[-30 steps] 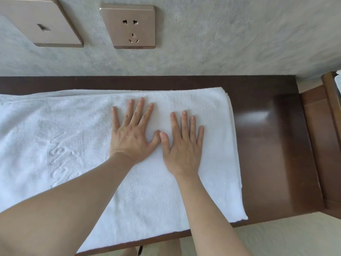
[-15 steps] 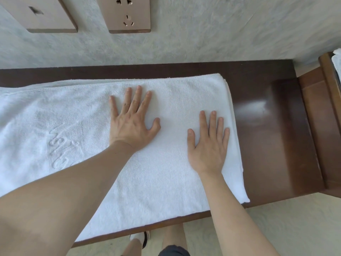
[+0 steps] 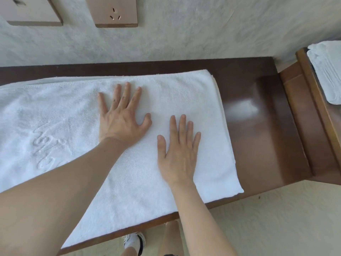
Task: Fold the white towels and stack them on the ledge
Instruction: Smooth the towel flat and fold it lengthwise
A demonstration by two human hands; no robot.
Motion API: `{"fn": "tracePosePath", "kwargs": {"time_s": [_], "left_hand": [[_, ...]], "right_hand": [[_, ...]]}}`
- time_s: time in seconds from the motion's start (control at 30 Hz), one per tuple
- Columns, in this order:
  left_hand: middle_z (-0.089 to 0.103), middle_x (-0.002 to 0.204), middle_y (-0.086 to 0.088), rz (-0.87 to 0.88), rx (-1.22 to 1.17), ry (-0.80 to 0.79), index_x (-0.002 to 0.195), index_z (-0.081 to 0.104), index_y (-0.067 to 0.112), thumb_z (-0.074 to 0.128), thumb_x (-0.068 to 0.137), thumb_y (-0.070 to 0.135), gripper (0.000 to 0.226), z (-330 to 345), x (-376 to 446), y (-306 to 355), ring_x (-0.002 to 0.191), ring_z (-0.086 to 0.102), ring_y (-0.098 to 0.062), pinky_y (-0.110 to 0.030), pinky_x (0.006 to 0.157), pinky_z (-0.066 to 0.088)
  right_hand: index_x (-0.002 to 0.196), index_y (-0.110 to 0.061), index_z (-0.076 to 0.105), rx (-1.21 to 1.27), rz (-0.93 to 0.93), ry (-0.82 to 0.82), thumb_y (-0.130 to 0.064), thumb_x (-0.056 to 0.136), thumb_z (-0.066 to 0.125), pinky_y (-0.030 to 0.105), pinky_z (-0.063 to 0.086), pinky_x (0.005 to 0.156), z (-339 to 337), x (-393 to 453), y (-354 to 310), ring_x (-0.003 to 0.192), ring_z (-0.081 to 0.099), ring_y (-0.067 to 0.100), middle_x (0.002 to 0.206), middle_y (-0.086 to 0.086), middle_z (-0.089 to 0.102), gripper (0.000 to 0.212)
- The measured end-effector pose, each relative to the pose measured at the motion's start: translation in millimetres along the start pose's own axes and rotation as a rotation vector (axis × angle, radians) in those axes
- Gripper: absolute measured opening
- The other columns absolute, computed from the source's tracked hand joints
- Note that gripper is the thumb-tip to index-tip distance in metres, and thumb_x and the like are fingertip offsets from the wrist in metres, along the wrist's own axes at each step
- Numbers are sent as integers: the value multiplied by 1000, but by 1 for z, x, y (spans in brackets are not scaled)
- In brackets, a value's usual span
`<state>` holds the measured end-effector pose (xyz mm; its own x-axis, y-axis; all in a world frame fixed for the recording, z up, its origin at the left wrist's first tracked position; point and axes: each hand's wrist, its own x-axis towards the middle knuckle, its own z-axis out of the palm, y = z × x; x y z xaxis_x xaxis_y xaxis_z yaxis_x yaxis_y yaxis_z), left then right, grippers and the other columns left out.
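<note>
A white towel (image 3: pixel 60 126) with an embossed logo lies folded lengthwise on the dark wooden ledge (image 3: pixel 258 130), its right end layered and its near edge reaching the ledge's front. My left hand (image 3: pixel 121 115) presses flat on the towel's middle with fingers spread. To the right and nearer me, my right hand (image 3: pixel 178 150) lies flat on the towel with straight fingers. More folded white towels (image 3: pixel 326 71) sit on a raised wooden surface at the far right.
A grey textured wall with a socket plate (image 3: pixel 115 13) and a second plate (image 3: pixel 31 13) rises behind the ledge. Bare polished wood lies right of the towel. Pale floor and my shoe (image 3: pixel 134 242) show below.
My right hand slid right across the towel, then back toward me and a little left. My left hand stayed pressed in place. The view shifted, revealing the towels at far right.
</note>
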<state>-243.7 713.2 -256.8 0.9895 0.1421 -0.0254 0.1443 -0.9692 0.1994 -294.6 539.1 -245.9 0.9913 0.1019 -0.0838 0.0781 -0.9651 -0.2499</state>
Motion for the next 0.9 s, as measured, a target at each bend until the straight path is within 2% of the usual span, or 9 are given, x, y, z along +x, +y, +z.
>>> {"fn": "tracePosePath", "kwargs": {"time_s": [0.13, 0.23, 0.3, 0.43, 0.57, 0.73, 0.9], "left_hand": [[10, 169, -3, 23, -8, -35, 160, 15, 30, 23, 92, 67, 78, -4, -1, 1, 156, 0, -22, -56, 123, -5], [12, 168, -2, 94, -40, -69, 159, 22, 29, 21, 91, 64, 76, -12, -15, 0, 155, 1, -22, -48, 125, -3], [8, 169, -2, 109, -53, -82, 160, 19, 28, 21, 92, 62, 76, -11, -39, 1, 155, -2, -22, -45, 125, -4], [-1, 169, -3, 142, -31, -122, 161, 9, 27, 21, 98, 59, 72, -3, -106, 9, 155, -8, -23, -48, 125, -3], [-1, 169, -4, 111, 22, -89, 162, 7, 24, 22, 100, 56, 71, 6, -148, 16, 156, -4, -24, -48, 125, 0], [3, 169, -3, 87, 30, -79, 162, 10, 25, 24, 98, 55, 72, 7, -152, 18, 156, 0, -24, -51, 124, 6], [0, 169, -3, 90, 39, -80, 162, 6, 26, 22, 98, 57, 73, 8, -151, 17, 156, -2, -23, -50, 125, 5]], "right_hand": [[162, -31, 4, -47, 41, -31, -45, 107, 9, 53, 1, 125, 11, -2, 2, 156, -9, 21, 169, -1, -3, 57], [162, -30, 8, -32, 43, -4, -45, 107, 13, 52, 2, 124, 10, -2, -1, 156, -6, 21, 170, 0, 1, 57], [162, -29, 12, -43, 29, 29, -46, 107, 16, 53, 5, 124, 12, -3, -3, 156, -2, 22, 170, 1, 6, 58], [162, -28, 14, -43, 18, 43, -46, 107, 18, 53, 4, 125, 13, -3, -2, 156, 0, 23, 169, 2, 9, 58], [162, -29, 10, -52, 7, 21, -49, 107, 13, 52, 1, 125, 13, -2, 0, 156, -4, 22, 170, 1, 4, 59], [162, -28, 8, -54, -51, -21, -52, 106, 11, 51, -1, 125, 8, -7, 6, 156, -6, 22, 170, 2, 2, 61], [162, -31, 8, -100, -72, -23, -52, 106, 11, 47, 1, 126, 3, -43, 43, 156, -3, 21, 170, 1, 3, 60]]}}
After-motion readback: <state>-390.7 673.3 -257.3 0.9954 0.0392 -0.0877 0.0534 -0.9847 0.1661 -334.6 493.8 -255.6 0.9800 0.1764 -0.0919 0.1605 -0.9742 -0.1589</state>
